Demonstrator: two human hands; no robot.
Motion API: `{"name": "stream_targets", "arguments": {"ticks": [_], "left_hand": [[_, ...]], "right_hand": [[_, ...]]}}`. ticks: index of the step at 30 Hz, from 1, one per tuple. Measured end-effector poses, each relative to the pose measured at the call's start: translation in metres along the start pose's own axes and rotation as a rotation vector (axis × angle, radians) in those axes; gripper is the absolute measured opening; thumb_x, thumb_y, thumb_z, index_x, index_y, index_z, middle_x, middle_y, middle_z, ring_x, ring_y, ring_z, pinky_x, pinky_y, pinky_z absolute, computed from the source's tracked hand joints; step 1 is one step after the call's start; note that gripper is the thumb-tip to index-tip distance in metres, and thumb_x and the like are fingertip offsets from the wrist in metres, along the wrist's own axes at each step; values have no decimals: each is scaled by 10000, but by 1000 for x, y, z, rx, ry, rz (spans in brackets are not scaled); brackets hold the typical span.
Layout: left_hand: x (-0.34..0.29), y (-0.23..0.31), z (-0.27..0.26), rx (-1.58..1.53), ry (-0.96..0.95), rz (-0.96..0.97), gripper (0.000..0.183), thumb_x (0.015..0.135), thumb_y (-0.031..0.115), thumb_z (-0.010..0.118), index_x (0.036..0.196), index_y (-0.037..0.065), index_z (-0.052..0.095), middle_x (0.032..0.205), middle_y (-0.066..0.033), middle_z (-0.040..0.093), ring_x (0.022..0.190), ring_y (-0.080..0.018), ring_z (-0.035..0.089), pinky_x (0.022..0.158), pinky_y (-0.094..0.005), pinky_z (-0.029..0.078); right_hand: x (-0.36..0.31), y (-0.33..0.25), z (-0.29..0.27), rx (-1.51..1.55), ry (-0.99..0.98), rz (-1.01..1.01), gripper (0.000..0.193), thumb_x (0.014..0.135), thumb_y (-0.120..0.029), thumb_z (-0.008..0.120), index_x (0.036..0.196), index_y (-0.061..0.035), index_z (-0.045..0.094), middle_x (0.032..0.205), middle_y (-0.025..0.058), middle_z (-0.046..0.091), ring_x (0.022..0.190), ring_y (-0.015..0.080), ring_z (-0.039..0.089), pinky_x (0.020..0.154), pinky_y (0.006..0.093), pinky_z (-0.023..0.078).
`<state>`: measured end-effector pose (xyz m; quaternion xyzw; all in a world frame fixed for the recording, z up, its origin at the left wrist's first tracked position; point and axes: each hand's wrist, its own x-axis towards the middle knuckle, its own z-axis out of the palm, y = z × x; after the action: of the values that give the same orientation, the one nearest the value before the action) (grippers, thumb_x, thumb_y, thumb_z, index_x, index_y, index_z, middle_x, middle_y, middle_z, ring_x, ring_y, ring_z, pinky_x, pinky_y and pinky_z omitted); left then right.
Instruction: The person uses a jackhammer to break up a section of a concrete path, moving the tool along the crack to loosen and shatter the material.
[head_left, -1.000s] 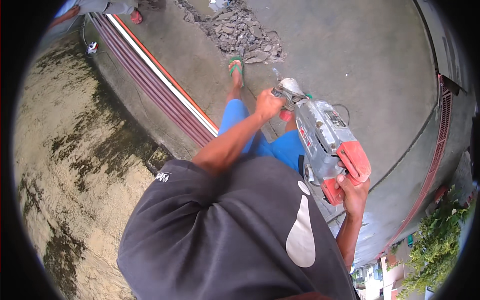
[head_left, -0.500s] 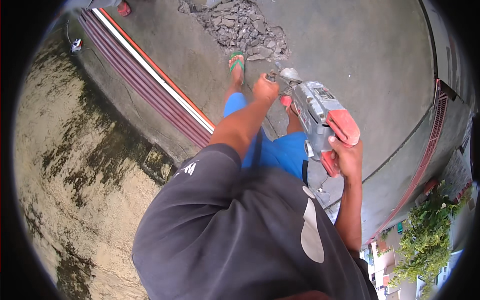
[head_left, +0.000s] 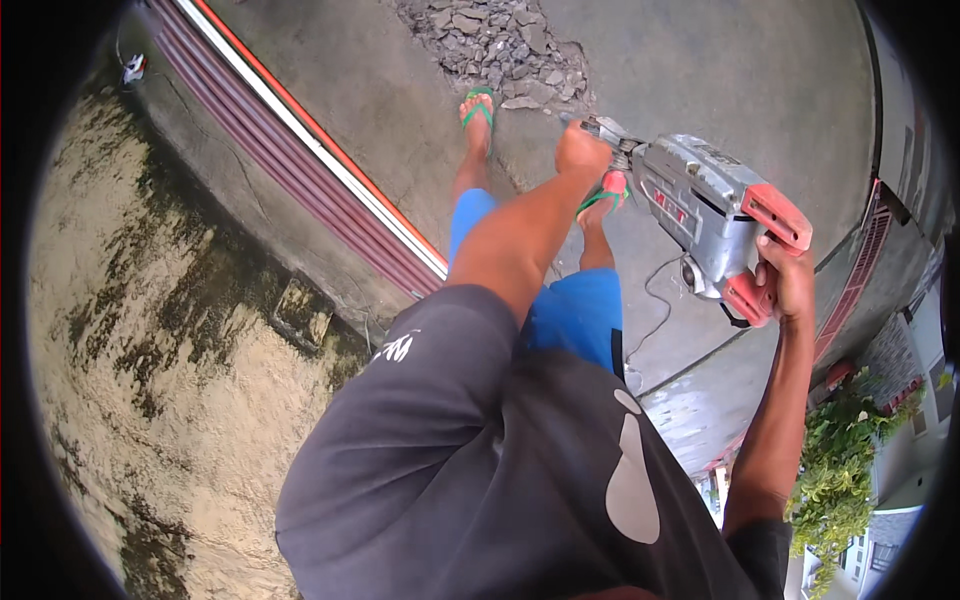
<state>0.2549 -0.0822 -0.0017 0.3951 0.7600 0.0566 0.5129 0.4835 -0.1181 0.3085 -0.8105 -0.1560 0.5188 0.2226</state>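
A demolition hammer [head_left: 690, 195] with a grey metal body and a red rear handle is held up in front of me, slanting from upper left to lower right. My left hand [head_left: 583, 150] is closed round its front grip, close to the chuck; that grip is mostly hidden by the fingers. At the back end, my right hand [head_left: 788, 275] wraps round the red handle. The front end points toward the lower edge of a patch of broken concrete [head_left: 515, 50]; whether its tip touches the ground I cannot tell.
Several long pipes [head_left: 300, 160], maroon, white and orange, lie along the left. A stained, rough wall [head_left: 150, 330] stands beyond them. My feet in green flip-flops [head_left: 478, 112] are below the rubble. A thin cord [head_left: 655, 300] trails on the concrete floor. Plants [head_left: 845, 440] grow at lower right.
The demolition hammer has swung right, its rear handle farthest, with my right hand on it. My left hand has shifted a little right and up. My right foot shows more fully.
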Motion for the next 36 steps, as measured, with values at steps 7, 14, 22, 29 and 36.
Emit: {"name": "stream_targets", "arguments": {"ticks": [7,14,22,29,36], "left_hand": [[-2,-15,5,96,-110,47,371,746,153,685,1100,46,674,1048,-250,727,1006,-433,703,889,-489,556],[-14,3,11,99,-27,14,339,737,140,660,1057,27,665,1020,-259,726,1000,-447,696,883,-502,548],[-18,-11,-17,220,30,62,301,755,193,700,1007,34,661,940,-252,729,938,-468,696,863,-510,551],[-22,-61,-28,306,29,107,274,762,208,701,954,22,643,908,-293,706,923,-483,683,862,-536,536],[-20,-50,-33,375,-44,135,304,762,239,719,978,37,647,924,-290,708,941,-479,683,875,-537,538]], "right_hand": [[-16,23,-2,16,50,8,163,864,-117,713,980,-28,641,700,1,579,489,87,518,439,261,390],[9,37,-22,-30,46,0,131,865,-141,720,859,-40,639,678,-2,579,493,91,513,458,283,390],[-40,66,23,66,51,-36,277,863,-91,737,1113,13,678,773,16,644,542,73,560,485,246,428],[-83,104,51,28,84,-175,226,863,-43,744,1075,12,690,786,5,656,606,56,577,543,238,443],[-104,146,61,127,163,102,208,864,-62,756,1041,3,668,701,18,626,521,77,561,470,255,431]]}}
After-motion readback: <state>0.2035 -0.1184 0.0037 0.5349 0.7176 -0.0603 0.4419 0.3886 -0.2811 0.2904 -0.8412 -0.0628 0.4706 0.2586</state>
